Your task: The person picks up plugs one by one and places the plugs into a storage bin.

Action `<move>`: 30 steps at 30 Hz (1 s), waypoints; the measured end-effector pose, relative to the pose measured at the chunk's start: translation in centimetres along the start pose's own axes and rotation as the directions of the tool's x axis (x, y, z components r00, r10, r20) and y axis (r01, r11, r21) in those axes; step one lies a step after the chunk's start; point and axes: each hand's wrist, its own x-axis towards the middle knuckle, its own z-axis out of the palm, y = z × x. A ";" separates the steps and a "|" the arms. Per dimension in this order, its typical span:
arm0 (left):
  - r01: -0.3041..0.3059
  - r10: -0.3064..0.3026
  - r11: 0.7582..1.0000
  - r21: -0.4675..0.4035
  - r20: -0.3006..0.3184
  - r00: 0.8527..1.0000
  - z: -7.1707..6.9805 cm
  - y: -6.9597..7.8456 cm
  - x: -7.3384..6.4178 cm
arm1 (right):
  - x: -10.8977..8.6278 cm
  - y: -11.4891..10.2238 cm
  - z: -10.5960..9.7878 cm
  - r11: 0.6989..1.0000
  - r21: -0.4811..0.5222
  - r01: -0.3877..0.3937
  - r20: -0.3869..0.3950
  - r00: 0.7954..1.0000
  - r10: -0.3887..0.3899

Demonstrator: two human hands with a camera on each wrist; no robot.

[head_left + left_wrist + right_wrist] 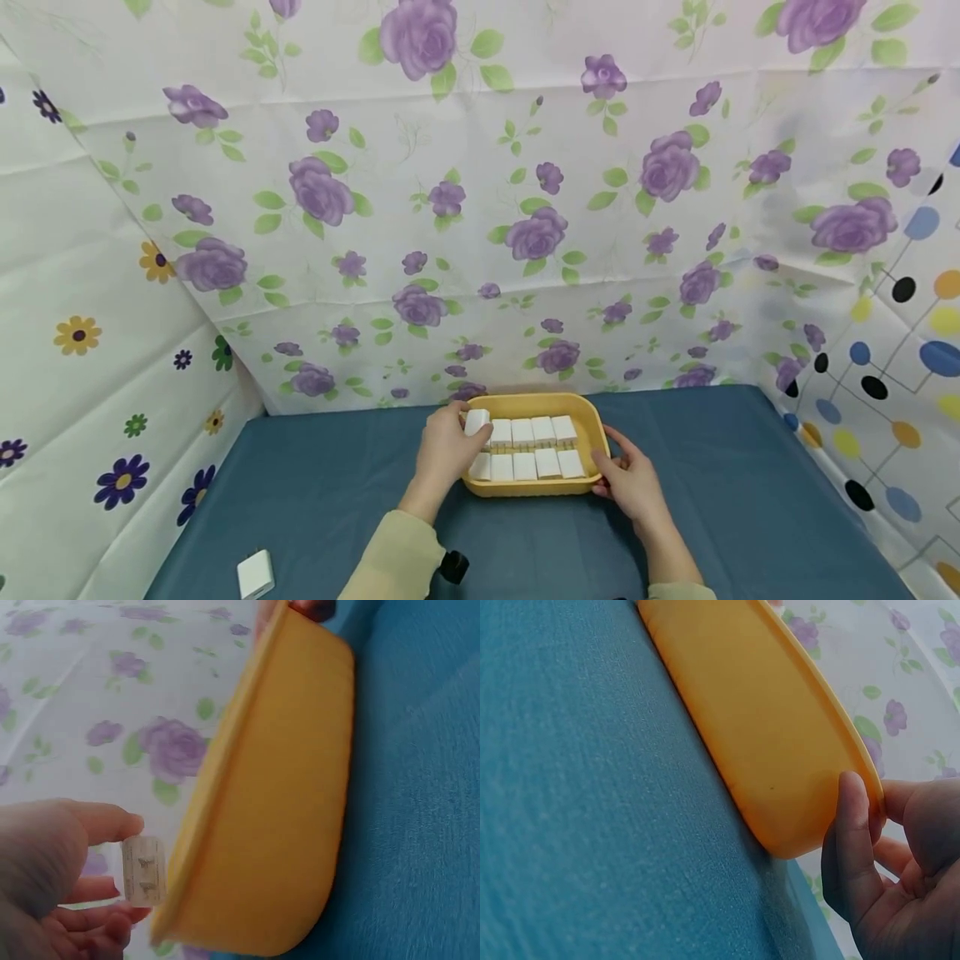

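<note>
My left hand (444, 442) pinches a white power adapter (476, 422) between thumb and fingers, at the left end of a yellow plastic basket (531, 490). In the left wrist view the adapter (144, 871) shows its prong face beside the basket's rim. Inside the basket, white adapters (522, 431) stand in two rows, with bare basket floor at the right end. At the basket's right end my right hand (633, 475) grips the rim, with fingers on the outer wall (780, 735) in the right wrist view.
Another white adapter (256, 575) lies on the blue tablecloth (337, 483) at the front left, prongs pointing away. A flower-patterned sheet (480, 317) hangs behind the table, and patterned sheets stand at both sides.
</note>
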 end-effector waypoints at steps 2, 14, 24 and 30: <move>0.003 -0.004 0.998 0.063 0.015 1.000 0.6 0.2 0.4 | 0.0 0.1 0.0 1.000 -0.002 -0.003 0.001 1.000 0.003; -0.052 0.046 0.925 0.376 0.023 0.999 2.8 0.6 2.2 | 0.1 -0.1 0.0 1.000 -0.003 -0.015 -0.006 1.000 0.015; -0.072 0.082 0.821 0.567 0.009 0.997 3.5 0.1 2.4 | 0.3 -0.4 0.4 1.000 -0.019 0.001 -0.003 1.000 -0.001; -0.116 0.106 0.826 0.551 0.050 0.993 3.1 0.2 1.9 | 0.0 -0.4 0.0 1.000 -0.018 -0.005 0.002 1.000 0.005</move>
